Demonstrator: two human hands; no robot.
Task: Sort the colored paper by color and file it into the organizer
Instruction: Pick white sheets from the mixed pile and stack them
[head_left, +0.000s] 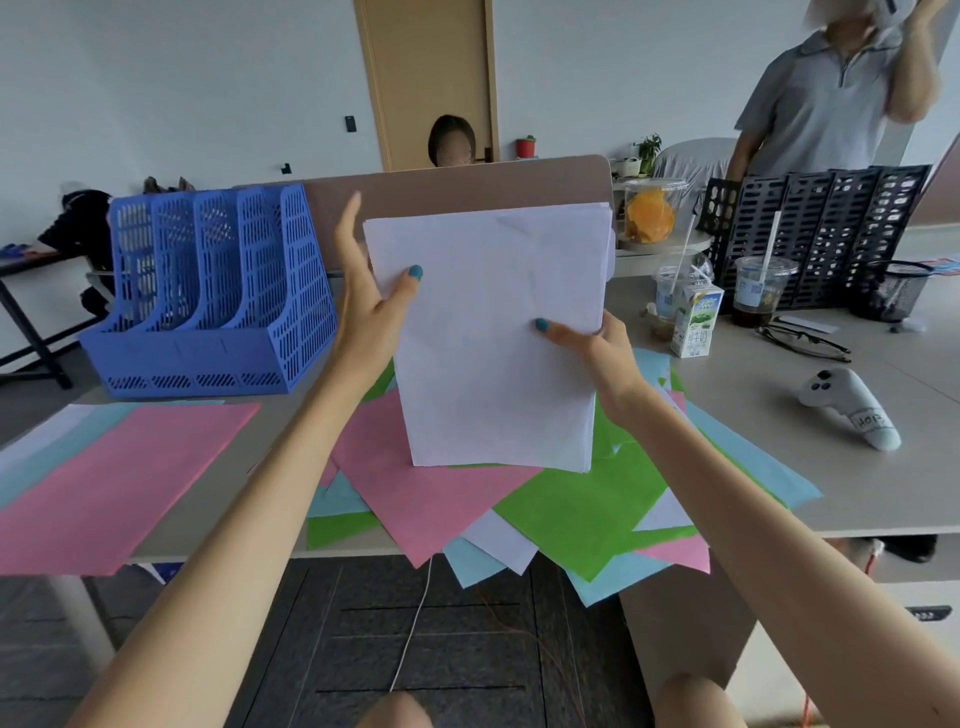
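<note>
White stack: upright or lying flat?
Upright: left hand and right hand grip the white stack by its sides, bottom edge down over the colored sheets.

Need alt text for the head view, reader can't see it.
The left hand and right hand hold a stack of white paper upright over a loose pile of pink, green, blue and white sheets on a table. A blue organizer stands back left, with a pink-topped stack lying in front of it.
</note>
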